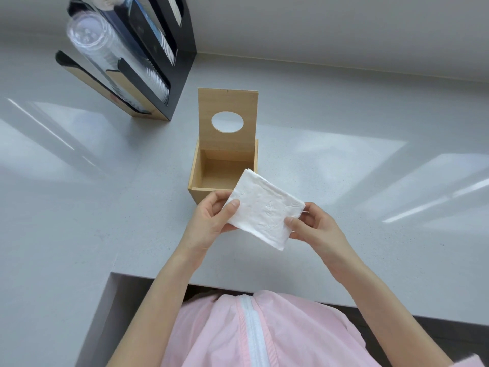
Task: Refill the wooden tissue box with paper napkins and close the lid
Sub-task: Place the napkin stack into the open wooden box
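A wooden tissue box [197, 165] stands on the grey counter with nothing visible inside it. Its lid [227, 100], with an oval hole, stands upright at the back. A folded white paper napkin [262, 207] is held flat just in front of the box, its far corner over the box's near right edge. My left hand [209, 218] pinches the napkin's left edge, thumb on top. My right hand [315, 223] pinches its right edge, thumb on top.
A black and wood cup and lid dispenser [148, 62] stands at the back left, holding a stack of clear lids [105, 49]. The grey counter [344, 181] runs wide to both sides and turns a corner at the front left. My pink zipped top [254, 332] fills the bottom.
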The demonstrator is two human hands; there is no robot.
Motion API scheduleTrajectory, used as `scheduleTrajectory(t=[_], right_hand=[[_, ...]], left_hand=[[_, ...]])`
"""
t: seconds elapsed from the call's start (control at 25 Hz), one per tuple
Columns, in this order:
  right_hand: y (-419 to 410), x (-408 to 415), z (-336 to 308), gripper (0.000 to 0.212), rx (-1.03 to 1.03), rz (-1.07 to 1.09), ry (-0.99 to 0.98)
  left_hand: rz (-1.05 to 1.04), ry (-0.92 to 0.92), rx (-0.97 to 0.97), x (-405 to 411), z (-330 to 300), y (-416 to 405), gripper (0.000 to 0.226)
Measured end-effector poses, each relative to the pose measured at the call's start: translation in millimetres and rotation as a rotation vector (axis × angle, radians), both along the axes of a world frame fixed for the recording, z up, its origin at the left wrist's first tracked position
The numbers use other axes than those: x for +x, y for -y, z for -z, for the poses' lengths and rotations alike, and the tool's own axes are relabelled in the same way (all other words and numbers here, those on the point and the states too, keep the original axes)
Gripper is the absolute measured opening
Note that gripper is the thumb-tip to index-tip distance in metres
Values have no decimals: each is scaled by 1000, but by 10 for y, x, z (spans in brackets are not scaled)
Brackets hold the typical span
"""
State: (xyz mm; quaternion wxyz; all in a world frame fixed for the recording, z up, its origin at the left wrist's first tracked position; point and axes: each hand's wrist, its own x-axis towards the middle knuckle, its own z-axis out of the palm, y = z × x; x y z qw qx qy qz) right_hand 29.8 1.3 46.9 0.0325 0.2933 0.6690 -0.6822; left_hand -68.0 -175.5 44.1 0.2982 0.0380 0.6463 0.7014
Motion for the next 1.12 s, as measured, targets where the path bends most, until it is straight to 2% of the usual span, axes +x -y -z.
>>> scheduleTrajectory(t=[0.2, 0.36, 0.48, 0.64, 0.76, 0.88, 1.0, 1.12], right_hand=[[65, -361, -130, 9, 134, -22, -61], [91, -726, -236, 13, 296, -44, -98], [111, -930, -240, 3, 411, -45, -65], [169, -1077, -202, 3, 623, -98, -59], [228, -1158, -178, 11, 789, -144, -61], [283, -1235, -183, 14, 1010, -218, -20], [328, -1277, -179, 12, 1204, -293, 7], [348, -1349, -143, 13, 1314, -399, 45]], left_hand=[[-111, -208, -201, -259, -81, 82, 3], [-152, -383, -358, -542, -118, 137, 9], [-147, -452, -460, -703, -97, 166, 6], [-87, -617, -609, -801, -45, 173, 10], [-17, -692, -721, -880, -31, 175, 13], [40, -827, -854, -926, -44, 163, 11], [118, -961, -905, -912, -31, 141, 9], [213, -1027, -907, -954, -31, 127, 13]])
